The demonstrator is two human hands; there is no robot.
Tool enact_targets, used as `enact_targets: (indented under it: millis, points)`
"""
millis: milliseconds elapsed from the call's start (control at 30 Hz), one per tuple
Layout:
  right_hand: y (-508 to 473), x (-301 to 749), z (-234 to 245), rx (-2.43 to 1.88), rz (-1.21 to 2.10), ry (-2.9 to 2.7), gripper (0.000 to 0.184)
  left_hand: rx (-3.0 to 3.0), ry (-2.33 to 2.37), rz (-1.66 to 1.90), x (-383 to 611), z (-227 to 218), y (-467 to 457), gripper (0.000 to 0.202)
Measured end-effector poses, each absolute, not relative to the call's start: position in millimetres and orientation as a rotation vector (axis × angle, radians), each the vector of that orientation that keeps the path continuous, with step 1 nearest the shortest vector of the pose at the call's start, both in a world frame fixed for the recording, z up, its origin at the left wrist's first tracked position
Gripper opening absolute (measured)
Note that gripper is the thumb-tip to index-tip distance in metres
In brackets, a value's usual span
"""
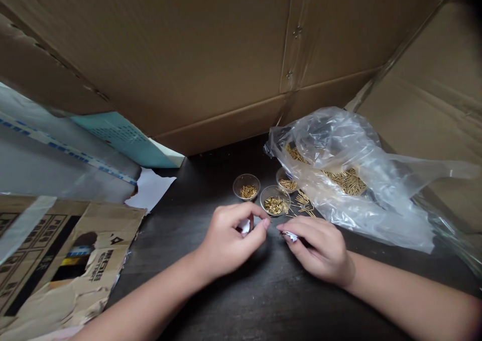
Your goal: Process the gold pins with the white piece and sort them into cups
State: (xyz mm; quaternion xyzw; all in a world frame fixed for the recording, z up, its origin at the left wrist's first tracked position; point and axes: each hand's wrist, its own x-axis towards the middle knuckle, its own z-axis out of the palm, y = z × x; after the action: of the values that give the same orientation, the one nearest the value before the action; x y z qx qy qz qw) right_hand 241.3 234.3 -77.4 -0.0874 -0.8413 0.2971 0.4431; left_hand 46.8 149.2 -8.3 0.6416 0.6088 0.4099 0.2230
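My left hand and my right hand meet low in the middle of the dark table, fingertips almost touching. The left pinches a small white paper scrap, and the right pinches a similar crumpled white scrap. Just beyond them stand several small glass cups, the nearest full of short brass pins. Loose brass pins lie beside it, close to my right fingers. More pins sit inside a clear plastic bag, partly hidden by its folds.
A large brown cardboard panel slopes overhead and closes off the far side, with another sheet at right. Torn printed cardboard lies at left near a white paper piece and a teal sheet.
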Motion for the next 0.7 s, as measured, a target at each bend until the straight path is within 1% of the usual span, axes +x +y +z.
enact_targets:
  millis: [100, 167, 267, 467, 600, 700]
  points:
    - [234.8, 241.8, -77.7, -0.178, 0.699, -2.098, 0.027, 1.438, 1.613, 1.171, 59.3, -28.1, 135.6, 0.014]
    - [236.1, 242.0, -77.9, -0.137, 0.671, -2.122, 0.030, 1.234, 1.566, 1.177, 65.0, -37.4, 132.3, 0.019]
    - [238.4, 242.2, -77.5, -0.077, 0.629, -2.158, 0.030, 1.046, 1.509, 1.159, 68.5, -44.5, 131.1, 0.026]
    - [238.0, 244.1, -76.7, -0.098, 0.593, -2.217, 0.021, 0.963, 1.414, 1.152, 68.9, -49.8, 128.3, 0.027]
    - [236.6, 244.2, -77.1, -0.184, 0.629, -2.184, 0.016, 0.844, 1.114, 1.218, 70.5, -57.9, 124.7, 0.028]
    - [236.9, 242.2, -76.8, -0.229, 0.659, -2.151, 0.015, 0.890, 1.037, 1.241, 70.2, -64.6, 122.9, 0.030]
